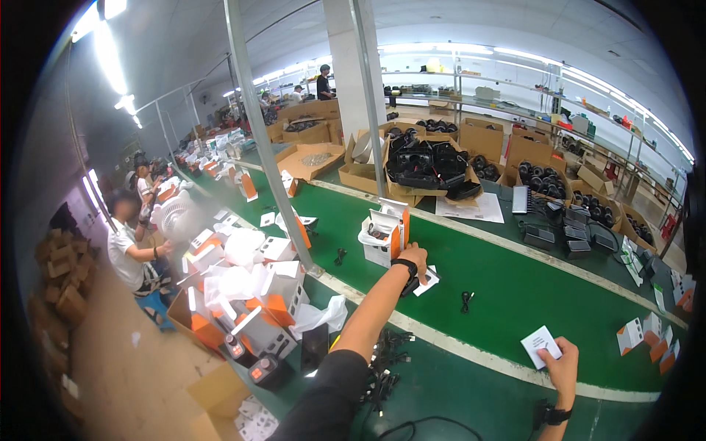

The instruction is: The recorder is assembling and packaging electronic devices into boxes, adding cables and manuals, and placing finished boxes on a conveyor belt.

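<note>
- Fingers of your right hand (564, 360), at the lower right of the frame, grasp 1 white booklet (540, 345) by its near edge, over the green belt (485, 257).
- Your left hand (414, 256), at the center, reaches down to a white leaflet (429, 281) on the belt; whether its fingers grip anything, you cannot tell.
- Just left of that hand stands 1 open white-and-orange box (377, 254), upright, with items inside.
- Between your 2 hands, 1 small black cable (466, 300) lies bundled on the belt.
- At the lower center, near your left forearm, lie tangled black cables (387, 354).
- At the left, a person (126, 250) in a white top is beside a pale fan (175, 217).
</note>
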### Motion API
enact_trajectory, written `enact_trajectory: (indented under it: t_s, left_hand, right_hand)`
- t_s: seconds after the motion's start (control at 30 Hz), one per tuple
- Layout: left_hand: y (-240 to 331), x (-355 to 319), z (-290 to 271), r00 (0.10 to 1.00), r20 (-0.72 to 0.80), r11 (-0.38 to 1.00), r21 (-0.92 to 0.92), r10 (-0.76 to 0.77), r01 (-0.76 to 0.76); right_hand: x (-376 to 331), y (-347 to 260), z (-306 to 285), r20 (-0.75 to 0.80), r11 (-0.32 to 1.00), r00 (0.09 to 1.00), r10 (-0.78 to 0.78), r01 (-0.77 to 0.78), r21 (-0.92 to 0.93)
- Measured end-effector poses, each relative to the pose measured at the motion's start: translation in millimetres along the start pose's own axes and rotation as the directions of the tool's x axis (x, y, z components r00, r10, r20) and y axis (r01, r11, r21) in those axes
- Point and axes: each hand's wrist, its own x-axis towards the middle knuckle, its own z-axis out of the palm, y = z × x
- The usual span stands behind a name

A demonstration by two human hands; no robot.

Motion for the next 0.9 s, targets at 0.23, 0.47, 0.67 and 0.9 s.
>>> enact_trajectory:
  t_s: [0.23,0.47,0.67,0.9]
  left_hand:
    - [-45,-50,1,0.934,-0.191,0.933,-0.143,0.3,-0.329]
    - [97,-277,-89,0.816,-0.502,0.379,-0.723,0.286,-0.578]
    - [59,-475,-74,0.797,-0.564,0.376,-0.705,0.217,-0.601]
    - [-86,-635,52,0.584,-0.35,0.109,-0.907,-0.733,-0.407]
  right_hand:
    - [-29,-104,48,0.141,0.939,0.978,-0.157,0.104,0.327]
    - [-61,-155,87,-0.019,0.684,0.999,-0.051,0.049,0.728]
    - [-142,-212,132,0.044,0.827,0.982,-0.185,0.132,0.546]
    - [-179,-221,117,0.532,0.897,0.745,-0.402,0.206,0.39]
